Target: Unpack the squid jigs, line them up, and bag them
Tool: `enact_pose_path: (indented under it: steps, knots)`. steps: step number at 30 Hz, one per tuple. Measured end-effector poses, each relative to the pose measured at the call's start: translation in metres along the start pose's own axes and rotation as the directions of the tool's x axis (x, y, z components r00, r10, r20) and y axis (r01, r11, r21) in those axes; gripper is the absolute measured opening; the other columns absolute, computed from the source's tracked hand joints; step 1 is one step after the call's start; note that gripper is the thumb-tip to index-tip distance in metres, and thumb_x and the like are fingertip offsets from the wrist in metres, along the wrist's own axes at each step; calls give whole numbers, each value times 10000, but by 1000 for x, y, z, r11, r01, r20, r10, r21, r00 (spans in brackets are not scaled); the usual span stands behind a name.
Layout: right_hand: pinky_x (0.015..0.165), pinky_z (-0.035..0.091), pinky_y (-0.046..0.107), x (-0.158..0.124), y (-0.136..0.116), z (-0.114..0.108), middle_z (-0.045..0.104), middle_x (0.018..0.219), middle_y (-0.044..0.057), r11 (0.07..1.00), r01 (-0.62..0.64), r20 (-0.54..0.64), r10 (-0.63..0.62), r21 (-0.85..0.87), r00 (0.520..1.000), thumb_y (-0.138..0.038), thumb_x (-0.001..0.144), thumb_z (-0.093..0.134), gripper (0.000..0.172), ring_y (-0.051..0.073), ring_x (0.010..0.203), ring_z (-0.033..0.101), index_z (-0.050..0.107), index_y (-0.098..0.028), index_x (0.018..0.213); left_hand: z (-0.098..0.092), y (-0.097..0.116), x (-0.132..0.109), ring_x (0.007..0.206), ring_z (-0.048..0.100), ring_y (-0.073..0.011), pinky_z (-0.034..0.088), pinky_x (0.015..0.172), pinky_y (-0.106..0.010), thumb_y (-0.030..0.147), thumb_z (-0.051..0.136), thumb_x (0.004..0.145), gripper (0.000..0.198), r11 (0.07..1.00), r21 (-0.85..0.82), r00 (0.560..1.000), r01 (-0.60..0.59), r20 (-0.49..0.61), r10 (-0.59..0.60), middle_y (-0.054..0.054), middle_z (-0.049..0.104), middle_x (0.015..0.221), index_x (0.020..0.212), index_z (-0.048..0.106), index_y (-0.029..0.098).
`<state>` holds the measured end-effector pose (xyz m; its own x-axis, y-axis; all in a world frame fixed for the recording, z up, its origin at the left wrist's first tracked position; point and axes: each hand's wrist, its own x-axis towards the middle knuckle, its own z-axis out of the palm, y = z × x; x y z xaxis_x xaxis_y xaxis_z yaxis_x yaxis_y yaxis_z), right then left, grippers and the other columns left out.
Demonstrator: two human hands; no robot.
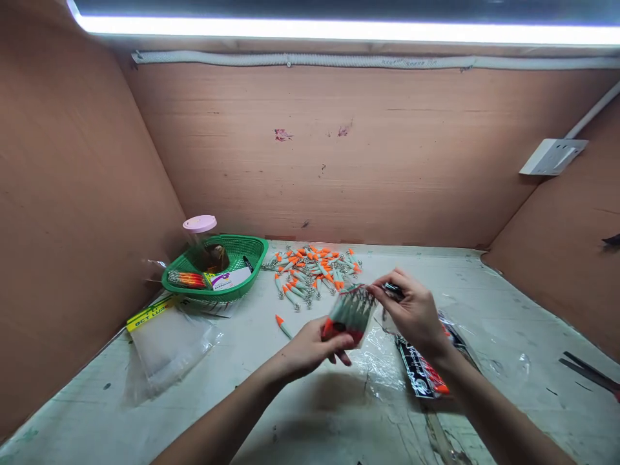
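Above a pale, covered worktable (300,433), a clear plastic packet (351,316) of slender grey-green, orange-ended pieces is held between two bare hands. Its lower, orange end is clamped in the left hand (322,349); its upper edge is pinched between the fingertips of the right hand (411,307), by which a small dark object (393,290), not clearly identifiable, is also held. Behind the packet, a loose heap of pale-green, orange-tipped pieces with metal ends (314,268) is seen, with one similar single piece (282,326) set apart nearer the left hand. At left, a green perforated plastic basket (225,295) and yellow-headed clear plastic bags (165,342) are placed. Beneath the right forearm, black-and-red printed packaging (421,368) is partly covered.
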<state>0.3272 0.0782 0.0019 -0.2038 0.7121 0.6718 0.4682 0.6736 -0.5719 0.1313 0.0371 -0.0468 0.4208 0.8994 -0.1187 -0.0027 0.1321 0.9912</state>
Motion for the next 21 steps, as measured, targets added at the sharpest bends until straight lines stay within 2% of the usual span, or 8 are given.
enact_pose_path:
  steps: [1, 3, 6, 9, 12, 16, 19, 21]
  knots:
    - [556, 378, 251, 8, 2, 10, 487, 694, -1, 1000, 22, -44, -22, 10, 999, -291, 859, 599, 179, 123, 596, 468, 618, -173, 727, -5, 3, 6, 557, 593, -102, 392, 493, -189, 425, 602, 786, 302, 997, 71, 989, 31, -148, -20, -38, 643, 750, 867, 597, 134]
    - [544, 374, 248, 21, 1, 32, 471, 699, -2, 996, 78, -113, -73, 35, 991, -292, 857, 594, 183, 119, 586, 454, 619, -173, 721, -21, 13, 24, 418, 482, -66, 341, 426, -180, 351, 528, 842, 249, 981, 166, 922, 105, -386, -34, 7, 569, 571, 754, 578, 124]
    - [571, 402, 253, 37, 0, 58, 489, 715, 8, 991, 121, -82, -116, 53, 990, -291, 866, 561, 185, 129, 612, 477, 612, -178, 728, -57, 38, 52, 368, 390, -48, 312, 412, -166, 228, 547, 827, 164, 960, 231, 851, 156, -524, -12, 66, 439, 441, 698, 564, 129]
    - [665, 456, 296, 48, 7, 61, 555, 811, 42, 999, 37, -87, -35, 25, 996, -329, 814, 612, 203, 170, 731, 540, 620, -164, 932, -89, 65, 73, 375, 421, -60, 355, 437, -181, 169, 606, 774, 111, 923, 300, 802, 240, -597, -14, 54, 469, 428, 674, 586, 125]
    - [697, 477, 325, 46, 20, 38, 572, 872, 56, 995, -102, -184, 101, 4, 978, -366, 779, 644, 421, 193, 801, 559, 563, -152, 1133, -109, 87, 86, 443, 530, -106, 434, 516, -218, 112, 651, 715, 123, 856, 389, 759, 340, -651, -6, -7, 561, 464, 613, 583, 118]
    - [668, 487, 307, 12, 29, -12, 587, 894, 62, 984, -172, -191, 161, -42, 968, -387, 821, 602, 261, 187, 805, 565, 620, -172, 969, -122, 106, 90, 763, 653, -223, 463, 683, -276, 113, 633, 728, 51, 730, 549, 674, 407, -720, 166, -93, 685, 708, 770, 622, 139]
    - [669, 495, 293, -28, 27, -45, 596, 883, 64, 976, -203, -176, 186, -82, 967, -388, 855, 566, 219, 182, 800, 579, 638, -182, 859, -115, 113, 82, 1005, 602, -267, 427, 794, -306, 191, 556, 813, 165, 641, 650, 609, 408, -717, 339, -124, 684, 977, 969, 609, 183]
    - [721, 500, 294, -55, 21, -60, 617, 948, 70, 964, -240, -216, 212, -111, 953, -393, 852, 575, 219, 197, 885, 588, 651, -198, 918, -94, 107, 72, 969, 609, -249, 419, 781, -292, 236, 492, 862, 180, 573, 736, 626, 360, -646, 437, -99, 685, 959, 1003, 601, 208]
